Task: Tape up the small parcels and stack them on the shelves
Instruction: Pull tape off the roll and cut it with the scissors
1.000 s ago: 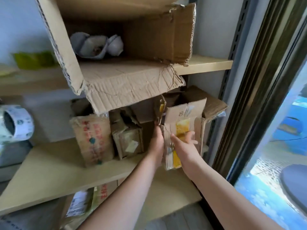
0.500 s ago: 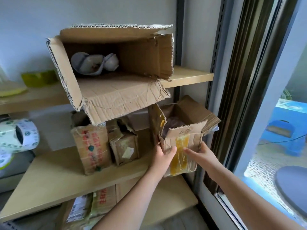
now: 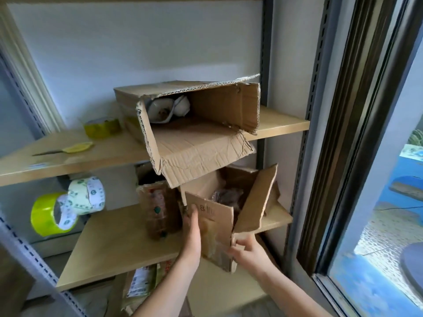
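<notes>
The small parcel is an unsealed brown cardboard box held at the front right of the middle shelf, its lower end past the shelf's front edge. Its flaps stand open: the near flap bears handwritten dark marks (too blurred to read), a strip of yellowish tape runs down the near face, and the right flap juts up and outward. Something dark and crinkled shows inside the opening. The cardboard looks worn, with creased and frayed edges.

The left hand lies along the parcel's left edge, fingers reaching up its side with the thumb on the near face, a grip that wraps the corner. The right hand has its grip pinching the parcel's lower right corner, fingers curled on the cardboard.

Just left of the parcel stands a taped brown package with red print and a green dot. On the upper shelf a large open carton lies on its side, one flap drooping over the parcel. Two tape rolls, one yellow-green and one white with green print, hang at the left.
</notes>
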{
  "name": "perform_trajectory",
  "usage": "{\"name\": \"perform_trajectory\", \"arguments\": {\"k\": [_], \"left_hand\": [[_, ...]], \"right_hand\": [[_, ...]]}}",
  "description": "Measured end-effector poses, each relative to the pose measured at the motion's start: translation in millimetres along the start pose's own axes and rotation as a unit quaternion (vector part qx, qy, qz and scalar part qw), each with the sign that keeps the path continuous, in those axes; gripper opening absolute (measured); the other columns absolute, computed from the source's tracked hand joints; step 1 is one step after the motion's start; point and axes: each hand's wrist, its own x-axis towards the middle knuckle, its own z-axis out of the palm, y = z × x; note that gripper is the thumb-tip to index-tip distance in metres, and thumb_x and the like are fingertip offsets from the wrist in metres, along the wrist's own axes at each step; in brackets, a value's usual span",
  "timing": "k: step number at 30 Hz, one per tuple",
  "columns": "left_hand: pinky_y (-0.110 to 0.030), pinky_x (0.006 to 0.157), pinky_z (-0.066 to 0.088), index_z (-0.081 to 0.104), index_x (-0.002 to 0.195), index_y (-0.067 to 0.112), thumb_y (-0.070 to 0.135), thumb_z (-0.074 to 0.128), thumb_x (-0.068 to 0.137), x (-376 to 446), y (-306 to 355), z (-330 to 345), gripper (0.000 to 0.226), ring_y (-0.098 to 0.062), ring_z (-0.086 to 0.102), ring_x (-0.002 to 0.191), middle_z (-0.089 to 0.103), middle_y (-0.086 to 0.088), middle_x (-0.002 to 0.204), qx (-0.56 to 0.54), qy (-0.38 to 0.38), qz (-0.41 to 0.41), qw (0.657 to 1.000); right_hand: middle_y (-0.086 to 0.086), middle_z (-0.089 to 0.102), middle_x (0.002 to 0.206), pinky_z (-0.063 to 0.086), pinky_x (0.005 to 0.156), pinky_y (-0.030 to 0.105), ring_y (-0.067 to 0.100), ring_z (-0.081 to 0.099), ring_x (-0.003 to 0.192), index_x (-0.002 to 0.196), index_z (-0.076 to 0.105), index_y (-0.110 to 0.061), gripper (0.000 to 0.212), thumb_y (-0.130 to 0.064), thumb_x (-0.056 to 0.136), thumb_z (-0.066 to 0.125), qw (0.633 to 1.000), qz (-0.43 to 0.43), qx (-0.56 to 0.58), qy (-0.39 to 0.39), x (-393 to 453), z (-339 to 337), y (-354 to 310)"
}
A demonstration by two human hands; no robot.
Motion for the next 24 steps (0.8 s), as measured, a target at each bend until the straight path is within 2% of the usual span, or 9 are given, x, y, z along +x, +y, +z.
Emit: {"name": "perform_trajectory", "arguments": {"k": [3,5,7,9,13,17,19,21,24], "left_hand": [[-0.053,0.119,0.026,0.030,0.151,0.040,0.090,0.063,0.053,-0.8,7.7,-18.3,0.116,-0.027,0.038,0.141,0.039,0.004,0.154,-0.036,0.005,-0.014,0.999],[-0.049,0.114,0.036,0.033,0.149,0.033,0.075,0.071,0.063,-1.3,13.9,-24.7,0.102,-0.026,0.049,0.129,0.048,0.002,0.140,0.005,0.020,0.002,1.000],[-0.049,0.108,0.044,0.035,0.142,0.026,0.059,0.078,0.073,-0.5,20.4,-27.3,0.088,-0.027,0.055,0.121,0.053,-0.002,0.136,0.065,0.053,0.012,0.996],[-0.050,0.103,0.048,0.032,0.142,0.022,0.043,0.081,0.079,2.1,20.5,-28.3,0.082,-0.031,0.055,0.119,0.052,-0.010,0.137,0.124,0.070,0.001,0.990],[-0.044,0.085,0.051,0.028,0.146,0.015,0.018,0.065,0.093,1.6,25.0,-25.9,0.066,-0.031,0.055,0.102,0.052,-0.017,0.133,0.168,0.100,-0.043,0.980],[-0.046,0.084,0.055,0.040,0.142,0.012,0.018,0.058,0.095,9.9,25.8,-28.4,0.051,-0.036,0.061,0.103,0.058,-0.017,0.127,0.180,0.136,-0.033,0.974],[-0.042,0.074,0.054,0.044,0.141,0.012,0.020,0.055,0.096,16.5,23.4,-29.8,0.047,-0.036,0.061,0.099,0.060,-0.016,0.125,0.187,0.151,-0.024,0.971],[-0.035,0.064,0.048,0.046,0.140,0.010,0.020,0.054,0.097,25.3,20.1,-30.5,0.044,-0.033,0.059,0.095,0.060,-0.016,0.124,0.193,0.156,-0.024,0.968],[-0.033,0.059,0.048,0.050,0.136,0.012,0.021,0.055,0.097,38.4,21.5,-32.0,0.040,-0.033,0.059,0.095,0.062,-0.014,0.120,0.199,0.157,-0.032,0.967]], "right_hand": [[-0.004,0.072,0.100,0.052,0.087,0.031,0.013,0.066,0.093,0.128,0.046,-0.036,0.063,-0.025,0.072,0.070,0.995,0.001,0.091,-0.044,-9.9,19.7,12.6],[-0.004,0.074,0.086,0.049,0.090,0.036,0.019,0.064,0.091,0.118,0.051,-0.031,0.045,0.000,0.086,0.058,0.986,0.015,0.156,-0.064,-17.1,26.6,15.6],[0.008,0.071,0.099,0.050,0.098,0.041,0.029,0.066,0.099,0.109,0.053,-0.030,0.046,0.012,0.092,0.048,0.977,0.048,0.194,-0.073,-15.3,23.4,12.4],[0.019,0.065,0.117,0.049,0.102,0.046,0.032,0.066,0.106,0.121,0.056,-0.028,0.043,0.004,0.092,0.056,0.982,0.048,0.171,-0.065,-3.6,13.5,15.7],[0.022,0.062,0.126,0.047,0.104,0.054,0.028,0.062,0.108,0.136,0.051,-0.013,0.052,-0.017,0.087,0.070,0.979,0.015,0.203,0.026,35.0,-28.7,12.9],[0.007,0.051,0.142,0.054,0.085,0.033,0.025,0.058,0.119,0.153,0.030,-0.026,0.061,-0.026,0.098,0.058,0.987,0.046,0.125,0.090,68.8,-72.4,12.6],[0.010,0.049,0.140,0.055,0.085,0.035,0.029,0.059,0.117,0.156,0.019,-0.028,0.070,-0.027,0.098,0.058,0.989,0.064,0.064,0.113,80.3,-82.7,17.3],[0.014,0.044,0.146,0.052,0.093,0.039,0.032,0.055,0.124,0.157,0.012,-0.033,0.077,-0.026,0.096,0.058,0.987,0.038,-0.091,0.129,95.5,-91.0,21.9],[0.017,0.006,0.164,0.044,0.104,0.038,0.037,0.033,0.144,0.159,0.005,-0.033,0.079,-0.020,0.097,0.052,0.938,-0.005,-0.343,0.055,123.6,-95.0,28.6]]}}
